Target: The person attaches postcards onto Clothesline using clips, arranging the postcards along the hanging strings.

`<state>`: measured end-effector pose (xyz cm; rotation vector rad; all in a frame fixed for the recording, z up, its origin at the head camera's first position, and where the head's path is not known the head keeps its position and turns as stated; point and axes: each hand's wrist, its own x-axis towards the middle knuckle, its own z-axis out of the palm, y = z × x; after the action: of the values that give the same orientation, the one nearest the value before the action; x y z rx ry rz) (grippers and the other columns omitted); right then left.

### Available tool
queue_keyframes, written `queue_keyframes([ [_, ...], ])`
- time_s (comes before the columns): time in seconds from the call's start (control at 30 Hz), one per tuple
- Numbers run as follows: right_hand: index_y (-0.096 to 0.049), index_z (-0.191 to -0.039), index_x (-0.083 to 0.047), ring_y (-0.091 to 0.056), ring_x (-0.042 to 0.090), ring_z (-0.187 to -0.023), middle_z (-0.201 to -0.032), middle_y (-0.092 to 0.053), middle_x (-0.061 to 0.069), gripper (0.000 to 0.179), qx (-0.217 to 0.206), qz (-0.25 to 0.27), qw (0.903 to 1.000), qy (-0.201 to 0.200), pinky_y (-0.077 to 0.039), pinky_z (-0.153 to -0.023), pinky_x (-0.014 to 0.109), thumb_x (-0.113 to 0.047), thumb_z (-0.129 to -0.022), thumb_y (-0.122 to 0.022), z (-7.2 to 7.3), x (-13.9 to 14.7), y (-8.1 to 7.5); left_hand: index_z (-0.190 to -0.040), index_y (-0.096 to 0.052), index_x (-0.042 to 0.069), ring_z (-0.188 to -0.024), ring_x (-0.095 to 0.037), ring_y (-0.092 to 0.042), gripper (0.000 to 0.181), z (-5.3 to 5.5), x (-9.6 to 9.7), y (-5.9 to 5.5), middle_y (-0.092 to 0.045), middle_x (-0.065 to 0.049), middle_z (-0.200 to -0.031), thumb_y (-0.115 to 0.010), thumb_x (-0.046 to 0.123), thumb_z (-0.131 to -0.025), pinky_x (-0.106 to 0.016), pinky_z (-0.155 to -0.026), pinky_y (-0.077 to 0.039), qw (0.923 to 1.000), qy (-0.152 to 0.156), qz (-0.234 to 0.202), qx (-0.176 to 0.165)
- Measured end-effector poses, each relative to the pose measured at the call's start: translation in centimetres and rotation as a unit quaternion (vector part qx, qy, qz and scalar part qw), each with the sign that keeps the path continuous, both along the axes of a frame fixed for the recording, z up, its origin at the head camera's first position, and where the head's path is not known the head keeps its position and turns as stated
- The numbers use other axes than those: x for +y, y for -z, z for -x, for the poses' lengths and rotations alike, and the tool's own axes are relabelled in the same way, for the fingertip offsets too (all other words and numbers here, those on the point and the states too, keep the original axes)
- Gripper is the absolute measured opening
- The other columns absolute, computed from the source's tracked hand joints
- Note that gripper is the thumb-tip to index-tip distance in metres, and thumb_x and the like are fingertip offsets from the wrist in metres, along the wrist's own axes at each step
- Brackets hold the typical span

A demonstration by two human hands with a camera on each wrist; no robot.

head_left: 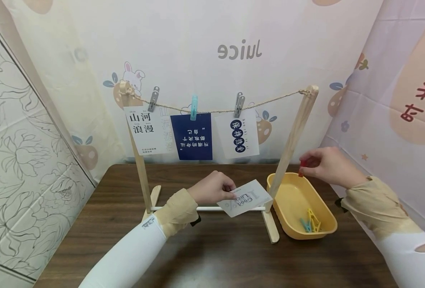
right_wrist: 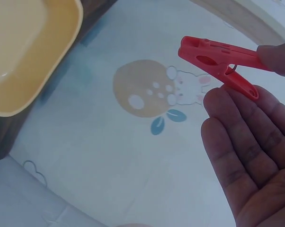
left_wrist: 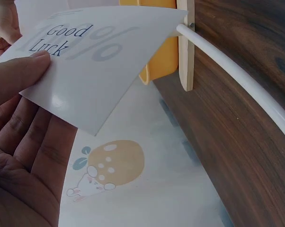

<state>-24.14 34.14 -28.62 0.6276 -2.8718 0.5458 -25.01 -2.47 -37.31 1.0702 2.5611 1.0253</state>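
Note:
A white card (head_left: pixel 246 198) printed "Good Luck" is pinched between the thumb and fingers of my left hand (head_left: pixel 212 188), in front of the wooden frame's right post. The left wrist view shows the thumb lying on top of the card (left_wrist: pixel 100 71). My right hand (head_left: pixel 329 166) is above the far edge of the yellow basin, pinching a red clothespin (right_wrist: pixel 223 59) by its handle ends, its jaws closed on nothing. From the twine (head_left: pixel 212 111) hang a white card (head_left: pixel 149 134), a dark blue card (head_left: pixel 192 140) and another white card (head_left: pixel 237 136), each under a clothespin.
The yellow basin (head_left: pixel 288 200) sits right of the frame's right post (head_left: pixel 295 140), holding a yellow clothespin (head_left: pixel 314 221) and a blue clothespin (head_left: pixel 306 225). A white rod (head_left: pixel 208 208) joins the posts low down. Printed curtains stand behind the brown table (head_left: pixel 212 256).

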Motion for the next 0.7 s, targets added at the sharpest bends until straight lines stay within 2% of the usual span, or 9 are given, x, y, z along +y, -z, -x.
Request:
queue_keyframes([
  [0.1,-0.079,-0.108,0.001,-0.076,0.009,-0.081,-0.089,-0.083,0.002,0.025,0.013,0.003,0.9999,0.002,-0.057,-0.068,0.021,-0.012,-0.089,-0.088,-0.3,-0.3,-0.7,-0.101,-0.084,0.007,-0.078,-0.008,-0.07,0.004,-0.1,0.0,-0.2,-0.081,-0.003,-0.095,-0.082,0.009,-0.098,-0.022,-0.071,-0.061,0.9997,-0.012,-0.014,-0.012],
  [0.2,-0.079,-0.107,0.003,-0.074,0.006,-0.08,-0.089,-0.083,0.004,0.025,0.028,0.011,0.9995,-0.005,-0.056,-0.066,0.019,-0.01,-0.088,-0.089,-0.5,-0.6,-1.3,-0.1,-0.083,0.006,-0.077,-0.007,-0.07,0.004,-0.2,0.1,-0.5,-0.081,-0.003,-0.094,-0.082,0.009,-0.097,-0.021,-0.071,-0.06,0.9994,-0.017,-0.029,-0.011],
  [0.47,-0.078,-0.107,0.004,-0.067,-0.009,-0.077,-0.087,-0.082,0.005,0.026,0.064,0.034,0.9972,-0.015,-0.052,-0.066,0.01,-0.003,-0.085,-0.09,-1.3,-1.0,-2.7,-0.097,-0.082,0.003,-0.078,-0.005,-0.071,0.006,-0.2,0.5,-1.1,-0.082,-0.008,-0.093,-0.081,0.009,-0.098,-0.021,-0.069,-0.06,0.9961,-0.031,-0.082,0.009],
  [0.7,-0.079,-0.106,0.003,-0.065,-0.012,-0.077,-0.084,-0.082,0.005,0.025,0.093,0.049,0.9939,-0.032,-0.051,-0.066,0.007,0.0,-0.084,-0.09,-2.1,-1.1,-3.9,-0.096,-0.081,0.0,-0.081,-0.009,-0.075,0.009,-0.2,0.8,-2.0,-0.082,-0.013,-0.096,-0.081,0.009,-0.099,-0.021,-0.073,-0.061,0.9894,-0.037,-0.135,0.038],
])
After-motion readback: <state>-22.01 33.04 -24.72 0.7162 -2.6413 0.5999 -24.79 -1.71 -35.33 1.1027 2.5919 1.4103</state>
